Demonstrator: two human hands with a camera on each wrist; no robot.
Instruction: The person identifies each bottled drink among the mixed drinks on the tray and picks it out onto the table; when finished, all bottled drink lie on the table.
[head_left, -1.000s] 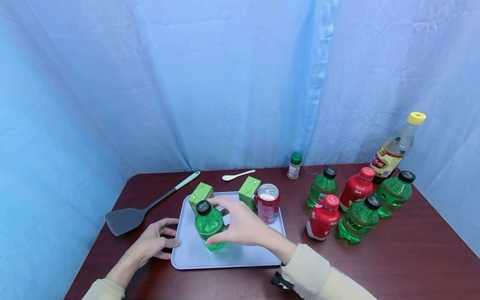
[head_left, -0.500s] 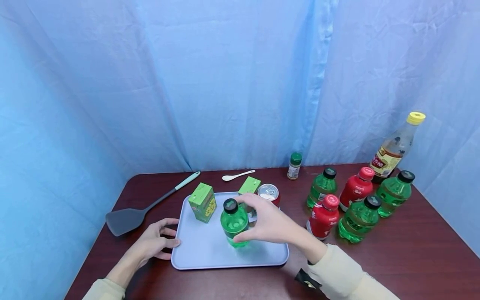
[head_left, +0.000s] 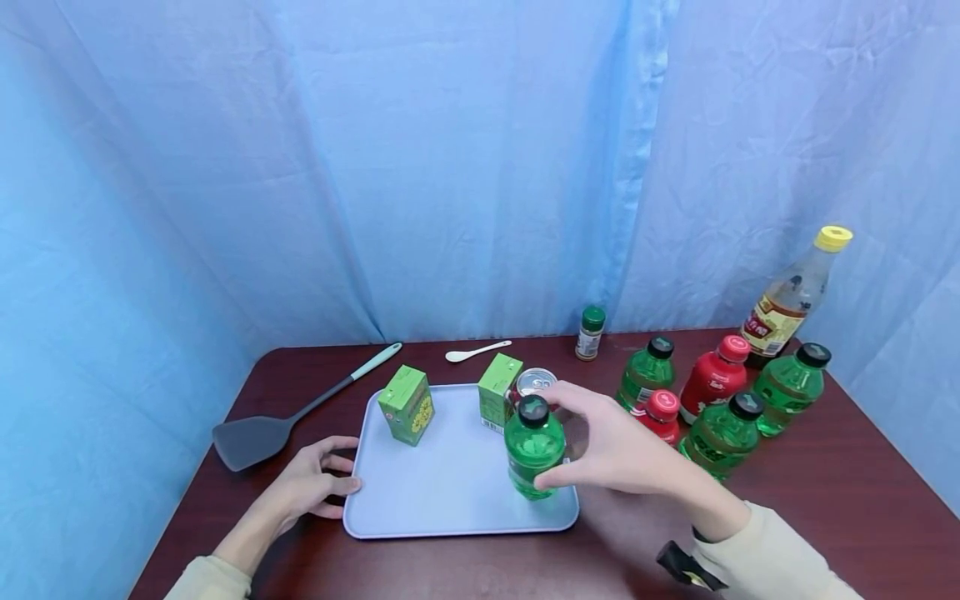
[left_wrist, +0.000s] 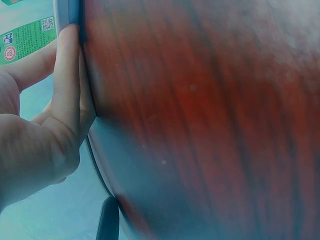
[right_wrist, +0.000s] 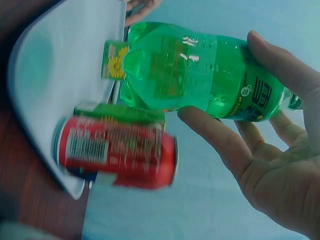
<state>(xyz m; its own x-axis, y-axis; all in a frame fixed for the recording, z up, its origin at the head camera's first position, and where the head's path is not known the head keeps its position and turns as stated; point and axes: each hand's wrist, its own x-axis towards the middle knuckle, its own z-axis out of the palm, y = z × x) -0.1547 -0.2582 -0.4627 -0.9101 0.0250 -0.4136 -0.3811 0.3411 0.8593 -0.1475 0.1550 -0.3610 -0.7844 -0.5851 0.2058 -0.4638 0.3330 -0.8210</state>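
Observation:
My right hand (head_left: 622, 446) grips a green soda bottle (head_left: 534, 454) with a black cap, thumb on one side and fingers on the other. The right wrist view shows the bottle's base (right_wrist: 137, 65) raised above the tray. A lilac tray (head_left: 442, 500) lies on the table below. At its left rim, my left hand (head_left: 311, 479) touches the edge with its fingertips, fingers loosely extended. On the tray stand two green drink cartons, one (head_left: 407, 408) at left and one (head_left: 498, 392) at right. Beside the second carton, a red can (right_wrist: 117, 152) is partly hidden by the bottle in the head view.
A grey spatula (head_left: 255, 437) lies left of the tray, a white spoon (head_left: 476, 351) behind it. A green-capped spice jar (head_left: 590, 333) stands at the back. At right stand more green bottles (head_left: 720, 437), red bottles (head_left: 712, 383) and a yellow-capped sauce bottle (head_left: 783, 304).
My right hand has moved right across the tray with the green soda bottle, uncovering the left carton and partly covering the can. The left hand and tray have stayed put.

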